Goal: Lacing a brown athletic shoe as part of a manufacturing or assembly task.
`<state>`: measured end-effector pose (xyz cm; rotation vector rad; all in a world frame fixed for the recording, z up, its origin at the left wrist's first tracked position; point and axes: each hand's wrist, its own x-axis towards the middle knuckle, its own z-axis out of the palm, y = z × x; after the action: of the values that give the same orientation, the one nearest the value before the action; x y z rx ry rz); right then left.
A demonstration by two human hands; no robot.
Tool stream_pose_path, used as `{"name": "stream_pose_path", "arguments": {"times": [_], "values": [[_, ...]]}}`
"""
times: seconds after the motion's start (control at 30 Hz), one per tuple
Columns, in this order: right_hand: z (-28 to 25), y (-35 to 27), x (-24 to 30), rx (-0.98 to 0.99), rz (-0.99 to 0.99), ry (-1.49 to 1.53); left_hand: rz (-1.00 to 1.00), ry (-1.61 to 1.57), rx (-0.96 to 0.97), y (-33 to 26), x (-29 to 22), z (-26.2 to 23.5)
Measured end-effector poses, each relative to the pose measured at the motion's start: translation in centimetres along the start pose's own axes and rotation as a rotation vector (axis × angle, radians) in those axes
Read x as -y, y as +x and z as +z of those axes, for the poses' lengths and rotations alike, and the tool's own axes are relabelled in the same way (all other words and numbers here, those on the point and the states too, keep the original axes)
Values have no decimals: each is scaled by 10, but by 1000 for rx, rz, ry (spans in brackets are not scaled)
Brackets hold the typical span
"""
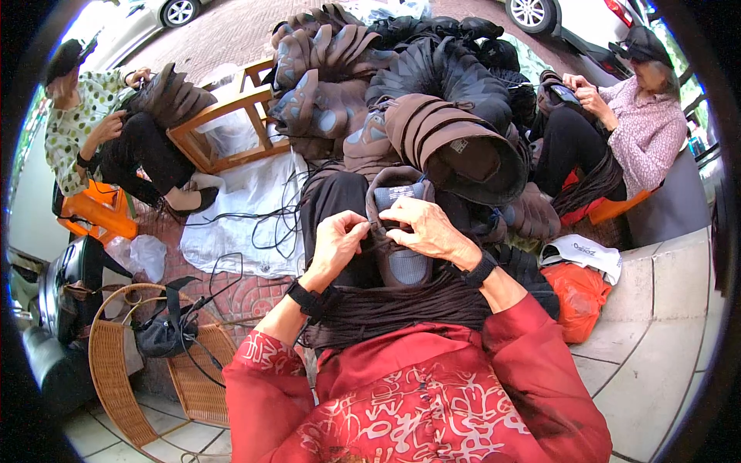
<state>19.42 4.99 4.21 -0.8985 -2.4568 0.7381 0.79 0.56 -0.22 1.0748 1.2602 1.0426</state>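
Note:
A brown and grey shoe upper [407, 266] with a grey-blue tongue lies across my lap, its collar pointing away from me. My right hand [432, 229] is closed on its upper edge, with the fingers bent over the tongue. At the upper's left side my left hand [340, 241] pinches thumb and fingertips together; what is between them is too small to make out. A thick bundle of dark brown shoelaces [386, 315] lies over my lap, below the upper. Just beyond, a nested stack of brown shoe uppers [444, 127] leans toward me.
More stacked uppers [320, 104] form a heap ahead, beside a wooden frame [208, 131]. Two people sit at left and right with uppers in their hands. Loose laces trail over a white sheet [255, 224]. A wicker chair [116, 370] stands left, an orange bag [575, 297] right.

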Motion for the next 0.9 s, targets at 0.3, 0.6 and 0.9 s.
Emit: {"name": "stream_pose_path", "arguments": {"times": [0.3,0.6,0.9], "values": [[5,1,-3,-30,-39,-16,180,415,-60,5,-6,7],[21,8,-15,-162,-167,-200,102,306,31,4,-26,3],[-68,-5,-7,-488,-139,-557,479,404,-47,17,-50,-2]]}}
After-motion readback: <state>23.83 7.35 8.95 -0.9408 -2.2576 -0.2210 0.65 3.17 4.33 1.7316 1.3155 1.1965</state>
